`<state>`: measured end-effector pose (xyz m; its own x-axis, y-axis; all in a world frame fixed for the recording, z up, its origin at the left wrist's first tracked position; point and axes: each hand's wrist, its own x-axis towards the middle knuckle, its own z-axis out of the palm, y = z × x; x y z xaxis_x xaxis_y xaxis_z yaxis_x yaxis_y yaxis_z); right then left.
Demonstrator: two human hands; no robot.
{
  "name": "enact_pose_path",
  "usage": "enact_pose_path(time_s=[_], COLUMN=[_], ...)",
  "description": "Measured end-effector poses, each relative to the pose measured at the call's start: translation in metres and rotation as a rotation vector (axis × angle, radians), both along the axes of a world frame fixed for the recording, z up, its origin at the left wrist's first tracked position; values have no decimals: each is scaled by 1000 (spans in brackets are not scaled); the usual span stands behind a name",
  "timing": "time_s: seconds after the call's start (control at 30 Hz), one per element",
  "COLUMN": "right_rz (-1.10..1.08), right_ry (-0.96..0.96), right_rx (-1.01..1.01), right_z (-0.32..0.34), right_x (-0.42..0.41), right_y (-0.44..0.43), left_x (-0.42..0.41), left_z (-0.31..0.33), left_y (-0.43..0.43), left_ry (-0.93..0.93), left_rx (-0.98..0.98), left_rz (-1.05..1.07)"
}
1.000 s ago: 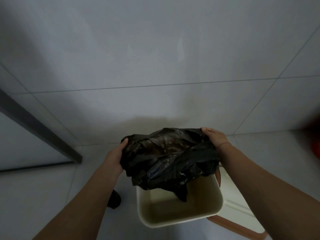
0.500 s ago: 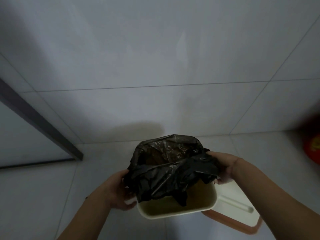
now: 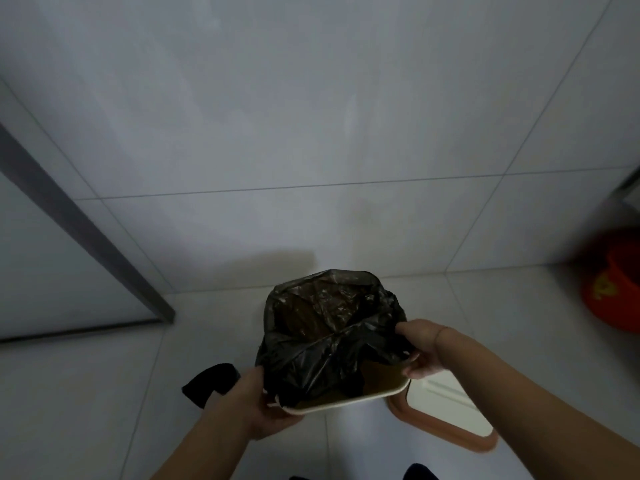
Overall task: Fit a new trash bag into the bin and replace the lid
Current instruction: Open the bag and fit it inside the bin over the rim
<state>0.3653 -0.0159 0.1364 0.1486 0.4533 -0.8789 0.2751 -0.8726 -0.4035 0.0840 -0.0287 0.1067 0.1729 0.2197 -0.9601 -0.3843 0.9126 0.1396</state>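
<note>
Black trash bag (image 3: 329, 327) draped half over cream bin (image 3: 349, 401) on floor; far rim covered. Both hands' fingers clamped on bag hem: left hand (image 3: 256, 403), right hand (image 3: 420, 348). Film looks thin, light, slippery, tear-prone; grip at hem.

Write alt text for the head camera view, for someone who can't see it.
Two bare hands stretch a black trash bag over a cream bin on a tiled floor; the left hand grips the near corner, the right hand the right edge. The orange-rimmed lid lies beside the bin.
</note>
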Motion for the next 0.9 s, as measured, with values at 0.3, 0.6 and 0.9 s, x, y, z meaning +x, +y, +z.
enact_pose_path(time_s=[0.3,0.6,0.9], right_rz=[-651,-894,759], right_ry=[453,519,-344], right_rx=[129,135,876], right_z=[-24,-23,33], right_x=[4,0,-6], right_y=[-22,-44,-22], left_x=[8,15,0], left_z=[-9,-4,27], left_y=[-13,-29,-28], left_ry=[111,115,1236], left_rx=[64,53,1511], left_rz=[298,402,-998])
